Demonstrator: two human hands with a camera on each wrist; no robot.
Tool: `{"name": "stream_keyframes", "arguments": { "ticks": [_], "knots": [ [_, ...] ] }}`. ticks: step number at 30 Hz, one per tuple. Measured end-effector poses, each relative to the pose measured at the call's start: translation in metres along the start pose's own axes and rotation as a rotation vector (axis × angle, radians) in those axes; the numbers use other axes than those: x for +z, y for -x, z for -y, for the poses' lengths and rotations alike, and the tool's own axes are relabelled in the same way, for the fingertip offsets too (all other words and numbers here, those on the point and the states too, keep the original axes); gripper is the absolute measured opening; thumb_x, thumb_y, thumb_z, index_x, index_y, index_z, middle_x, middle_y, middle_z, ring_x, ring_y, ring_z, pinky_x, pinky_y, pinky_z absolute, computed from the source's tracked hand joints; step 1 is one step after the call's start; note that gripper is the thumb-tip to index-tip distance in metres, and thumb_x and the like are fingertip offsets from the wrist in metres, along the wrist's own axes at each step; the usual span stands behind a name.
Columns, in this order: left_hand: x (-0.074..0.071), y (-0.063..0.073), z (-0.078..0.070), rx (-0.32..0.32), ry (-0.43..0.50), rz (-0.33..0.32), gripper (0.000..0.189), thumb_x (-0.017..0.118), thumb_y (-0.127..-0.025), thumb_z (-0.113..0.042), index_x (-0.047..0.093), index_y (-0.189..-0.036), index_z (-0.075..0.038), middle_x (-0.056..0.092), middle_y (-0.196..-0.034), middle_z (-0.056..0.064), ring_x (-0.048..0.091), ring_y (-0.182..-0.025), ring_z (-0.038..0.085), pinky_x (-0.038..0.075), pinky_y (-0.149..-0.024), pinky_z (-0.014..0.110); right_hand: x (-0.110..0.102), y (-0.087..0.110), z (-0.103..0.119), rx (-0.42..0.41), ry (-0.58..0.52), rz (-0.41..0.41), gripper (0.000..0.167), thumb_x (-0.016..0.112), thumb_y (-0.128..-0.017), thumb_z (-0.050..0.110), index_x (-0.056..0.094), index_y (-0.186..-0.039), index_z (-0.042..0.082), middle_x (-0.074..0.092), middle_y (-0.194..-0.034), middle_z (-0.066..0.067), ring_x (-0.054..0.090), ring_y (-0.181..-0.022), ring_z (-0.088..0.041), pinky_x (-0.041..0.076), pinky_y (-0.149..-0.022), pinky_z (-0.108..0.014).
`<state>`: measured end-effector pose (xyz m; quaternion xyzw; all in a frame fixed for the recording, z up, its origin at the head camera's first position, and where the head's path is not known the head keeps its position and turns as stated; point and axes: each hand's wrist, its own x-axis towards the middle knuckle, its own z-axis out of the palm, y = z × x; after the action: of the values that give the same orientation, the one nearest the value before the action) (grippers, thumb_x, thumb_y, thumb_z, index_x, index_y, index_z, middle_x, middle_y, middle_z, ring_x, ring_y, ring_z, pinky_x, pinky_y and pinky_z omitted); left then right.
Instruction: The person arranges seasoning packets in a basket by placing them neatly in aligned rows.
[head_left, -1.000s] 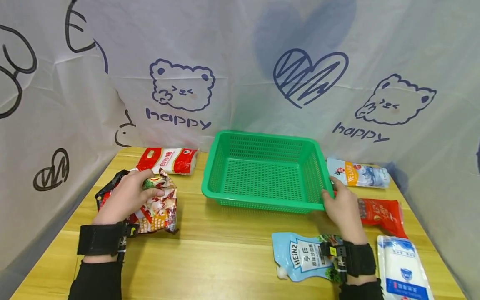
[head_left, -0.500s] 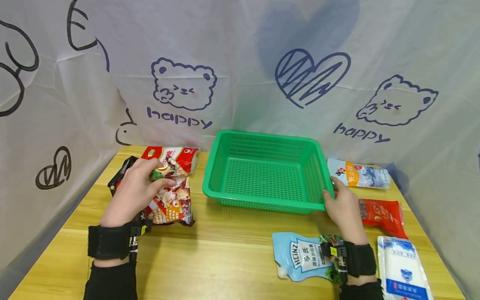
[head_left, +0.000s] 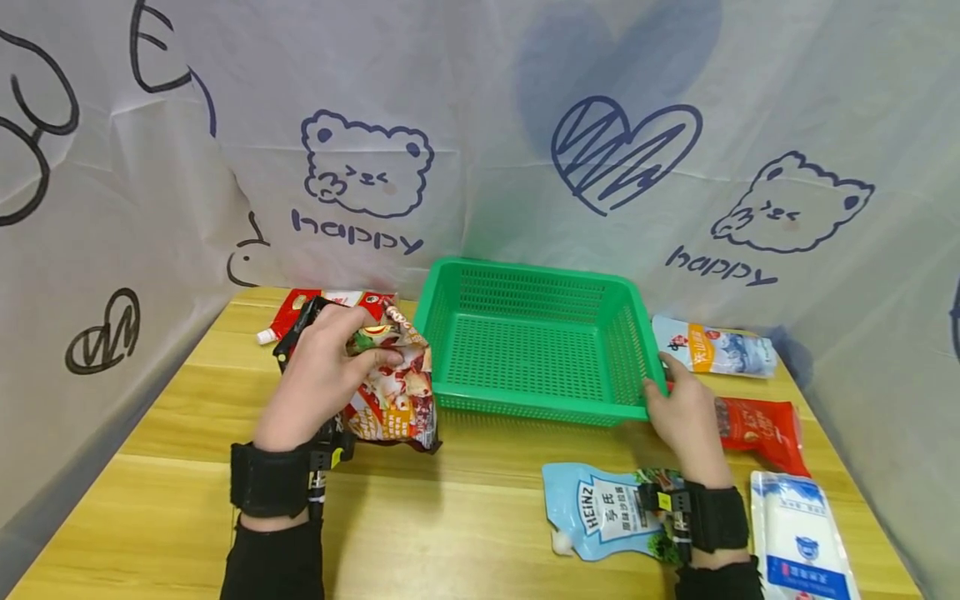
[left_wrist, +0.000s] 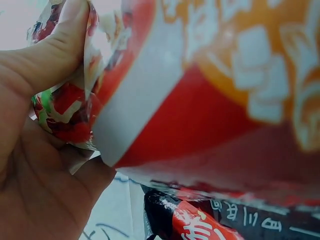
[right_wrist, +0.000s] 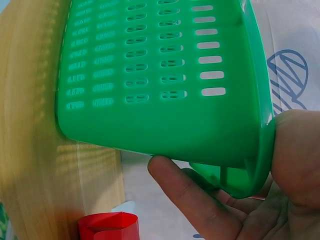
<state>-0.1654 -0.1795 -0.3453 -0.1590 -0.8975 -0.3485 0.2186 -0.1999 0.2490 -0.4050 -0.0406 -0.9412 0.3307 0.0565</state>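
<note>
**Green basket steadied, snack bag lifted beside it**

Green plastic basket (head_left: 529, 342) sits on the wooden table (head_left: 465, 508), its bottom bare. Right hand (head_left: 686, 412) grips the near right corner of the rim, thumb over the top and fingers under the lip, as the right wrist view shows; judged a steadying hold so the basket stays put.

Left hand (head_left: 322, 379) grasps a crinkled snack bag (head_left: 390, 387) by its top fold, thumb pinching the foil, bag hanging just left of the basket's left wall, apparently touching it. Held by the top, the bag hangs free of the table.

Behind the left hand lies a red-and-white pouch (head_left: 330, 304). Around the right hand: a white bag (head_left: 712, 350) beyond it, a red packet (head_left: 761, 429) just right, a blue sauce pouch (head_left: 600, 512) under the wrist, a white-and-blue bag (head_left: 802, 542) near the table's right edge.

Open room: bare table between the two forearms.
</note>
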Motion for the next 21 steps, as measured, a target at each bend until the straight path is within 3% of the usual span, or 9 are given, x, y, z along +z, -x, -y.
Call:
{"name": "stream_keyframes", "arguments": {
  "ticks": [4,10,14,21],
  "knots": [
    [0.009,-0.003,-0.009,0.014,0.023,0.014,0.025,0.085,-0.084,-0.002,0.068,-0.101,-0.006,0.067,-0.1,0.008,0.05,-0.096,0.025,0.043,-0.071,0.037,0.001,0.0,-0.001,-0.01,0.007,-0.018,0.057,0.052,-0.108,0.017,0.037,-0.157,-0.005,0.057,-0.135,-0.038,0.067,-0.096,-0.041,0.049,-0.065,-0.035],
    [0.023,-0.007,-0.024,0.093,0.042,0.049,0.024,0.087,-0.083,-0.006,0.066,-0.095,-0.008,0.061,-0.095,0.006,0.05,-0.097,0.024,0.044,-0.071,0.035,-0.001,-0.002,-0.001,-0.02,0.008,-0.027,0.056,0.053,-0.107,0.016,0.038,-0.156,-0.006,0.057,-0.135,-0.038,0.066,-0.099,-0.043,0.049,-0.066,-0.036],
    [0.031,-0.009,-0.035,0.133,0.051,0.079,0.027,0.087,-0.083,-0.007,0.06,-0.089,-0.01,0.056,-0.091,0.004,0.05,-0.097,0.023,0.043,-0.069,0.034,-0.001,-0.002,-0.001,-0.016,0.001,-0.025,0.056,0.053,-0.107,0.016,0.038,-0.156,-0.006,0.057,-0.134,-0.038,0.066,-0.101,-0.044,0.052,-0.067,-0.037],
    [0.042,-0.007,-0.044,0.197,0.027,0.104,0.036,0.086,-0.083,-0.004,0.051,-0.082,-0.011,0.054,-0.086,0.001,0.05,-0.097,0.022,0.042,-0.07,0.033,-0.003,-0.001,-0.001,-0.009,0.023,-0.003,0.058,0.053,-0.107,0.019,0.036,-0.158,-0.005,0.054,-0.14,-0.038,0.066,-0.097,-0.041,0.046,-0.065,-0.034]
  ]
}}
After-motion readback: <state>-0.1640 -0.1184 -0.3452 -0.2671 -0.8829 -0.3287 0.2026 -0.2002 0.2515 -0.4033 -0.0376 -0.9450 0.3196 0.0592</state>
